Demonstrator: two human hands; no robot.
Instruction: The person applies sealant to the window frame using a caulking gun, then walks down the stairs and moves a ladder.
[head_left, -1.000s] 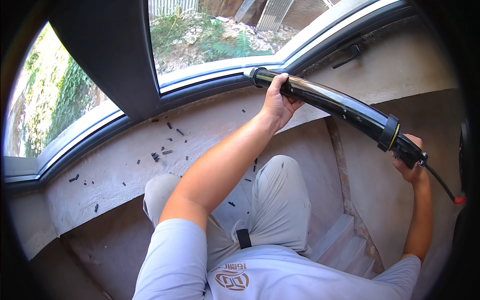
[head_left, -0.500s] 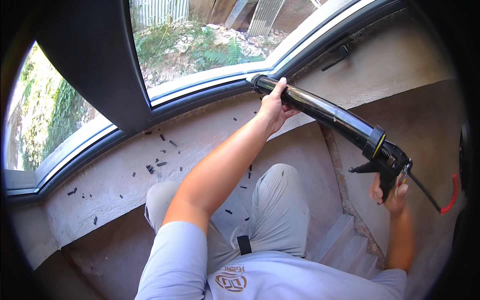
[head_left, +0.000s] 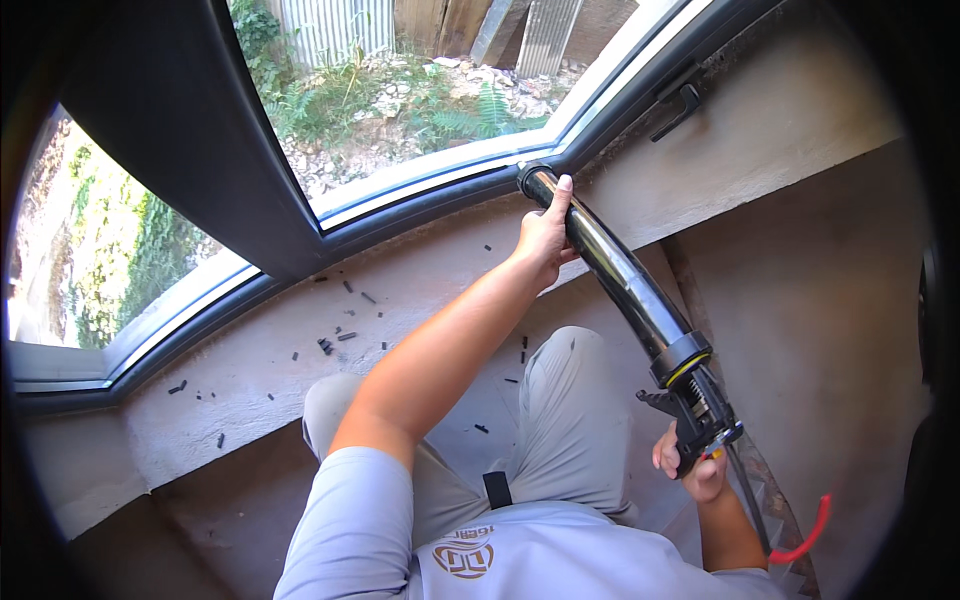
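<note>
Both my hands hold a long black caulking gun (head_left: 628,280), slanted from the window frame down to the lower right. My left hand (head_left: 546,240) wraps round the barrel near its front end, thumb lying along the top. At the rear, my right hand (head_left: 700,470) grips the black handle, its fingers partly hidden behind it. The gun's front cap is at the lower right corner of the window pane (head_left: 400,110), against the dark window frame (head_left: 430,218); its tip is hard to make out. From the rear sticks a thin rod with a red hooked end (head_left: 805,535).
Small black scraps (head_left: 325,346) lie scattered on the pale concrete sill (head_left: 240,370), with several more on the floor near my knees. A black window handle (head_left: 682,110) sits on the frame at upper right. A wide dark mullion (head_left: 190,120) divides the glass.
The caulking gun's rear end has swung left and toward me with my right hand. Its front end has shifted slightly right along the frame, my left hand still round the barrel.
</note>
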